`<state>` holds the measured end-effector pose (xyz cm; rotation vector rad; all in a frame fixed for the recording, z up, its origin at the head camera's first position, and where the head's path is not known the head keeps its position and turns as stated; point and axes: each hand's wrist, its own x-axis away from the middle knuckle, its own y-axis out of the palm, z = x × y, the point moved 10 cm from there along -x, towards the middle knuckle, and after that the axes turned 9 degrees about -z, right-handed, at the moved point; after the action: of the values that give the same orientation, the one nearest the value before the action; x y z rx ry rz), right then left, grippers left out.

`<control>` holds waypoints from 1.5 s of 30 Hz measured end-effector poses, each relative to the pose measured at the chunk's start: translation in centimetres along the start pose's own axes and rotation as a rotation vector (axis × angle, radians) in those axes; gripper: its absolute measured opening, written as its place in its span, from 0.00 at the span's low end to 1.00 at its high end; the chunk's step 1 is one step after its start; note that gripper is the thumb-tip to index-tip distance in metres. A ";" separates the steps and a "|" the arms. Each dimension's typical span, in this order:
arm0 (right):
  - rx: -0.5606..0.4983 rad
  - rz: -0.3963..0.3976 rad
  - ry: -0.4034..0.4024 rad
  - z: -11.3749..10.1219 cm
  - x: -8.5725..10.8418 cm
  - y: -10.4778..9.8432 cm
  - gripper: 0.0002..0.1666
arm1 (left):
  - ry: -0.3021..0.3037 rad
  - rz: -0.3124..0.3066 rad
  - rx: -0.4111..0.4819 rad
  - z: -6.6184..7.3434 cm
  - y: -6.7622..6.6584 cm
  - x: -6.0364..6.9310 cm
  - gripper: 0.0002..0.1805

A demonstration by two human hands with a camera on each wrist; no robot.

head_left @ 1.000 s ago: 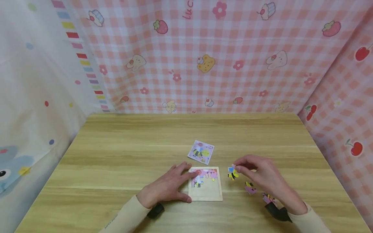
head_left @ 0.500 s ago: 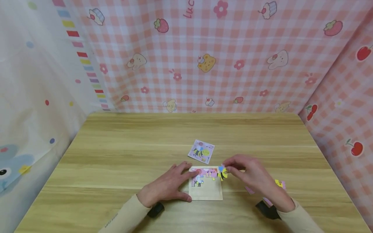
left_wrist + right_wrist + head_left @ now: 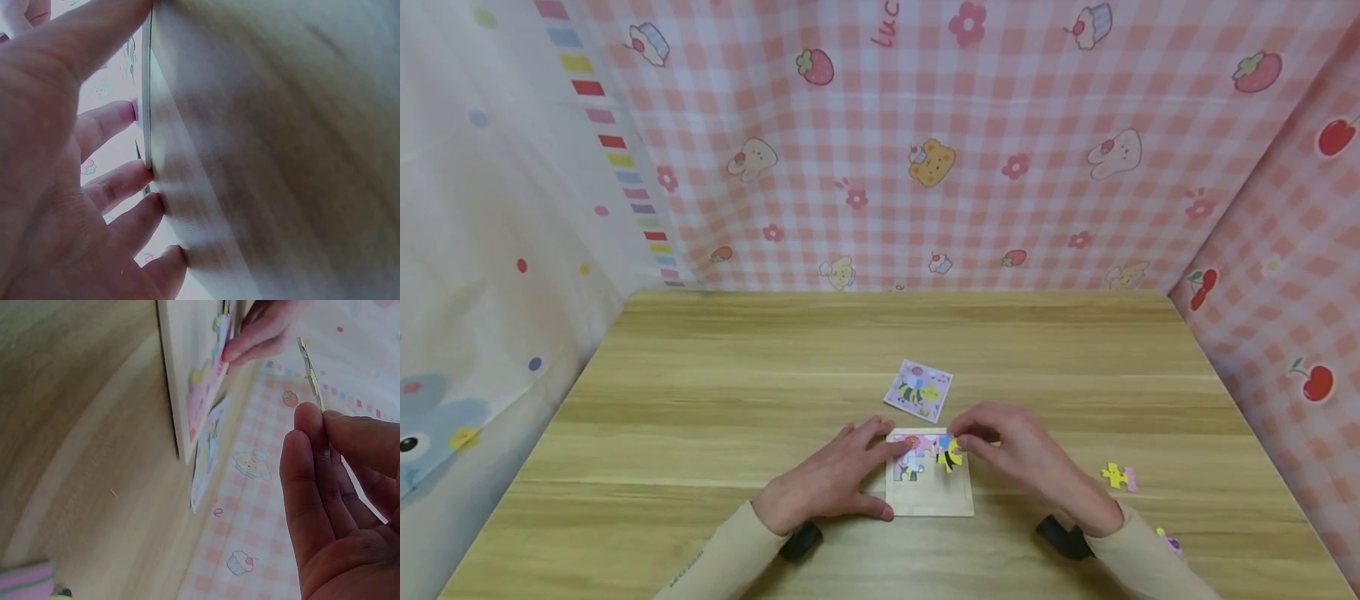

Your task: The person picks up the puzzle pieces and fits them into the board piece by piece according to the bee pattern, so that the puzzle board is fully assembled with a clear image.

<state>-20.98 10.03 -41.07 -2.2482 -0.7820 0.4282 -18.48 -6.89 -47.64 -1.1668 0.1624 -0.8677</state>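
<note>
In the head view, my left hand (image 3: 831, 477) rests with spread fingers along the left side of a shallow wooden puzzle tray (image 3: 936, 498). Its index fingertip touches pieces fitted in the tray's upper left; the left wrist view shows the fingers (image 3: 128, 181) against the tray edge. Between thumb and fingers my right hand (image 3: 1033, 458) pinches a jigsaw piece (image 3: 950, 455) with yellow, black and blue bee parts, over the tray's upper right. The right wrist view shows that piece (image 3: 310, 369) edge-on, raised above the tray (image 3: 178, 394).
A square picture card (image 3: 917, 390) of a bee lies just behind the tray. To the right of my right forearm lie a yellow-and-pink loose piece (image 3: 1118, 476) and another piece (image 3: 1168, 540) nearer the front. Patterned curtains (image 3: 925, 208) hang behind the table.
My right hand has carried the pinched piece leftward from beside the tray to above its upper right. Loose pieces right of the forearm have come into sight. My left hand stays in place.
</note>
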 end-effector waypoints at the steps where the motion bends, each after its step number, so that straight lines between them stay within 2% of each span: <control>1: 0.005 -0.007 0.004 0.1 -0.1 0.1 0.09 | 0.000 0.000 -0.001 0.0 0.0 0.0 0.50; 9: 0.006 -0.038 0.005 0.1 -0.6 0.8 0.09 | 0.004 -0.001 0.006 -0.1 0.0 0.0 0.49; 22: 0.050 -0.073 -0.042 0.0 -1.3 2.0 0.10 | 0.020 0.002 0.012 0.0 -0.1 -0.1 0.49; 45: 0.070 -0.126 -0.007 0.7 -2.3 4.3 0.09 | 0.029 0.023 0.006 0.2 -0.3 0.1 0.49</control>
<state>-21.34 6.47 -44.44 -2.1202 -0.8930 0.3970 -18.49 -6.85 -47.31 -1.1453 0.1959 -0.8645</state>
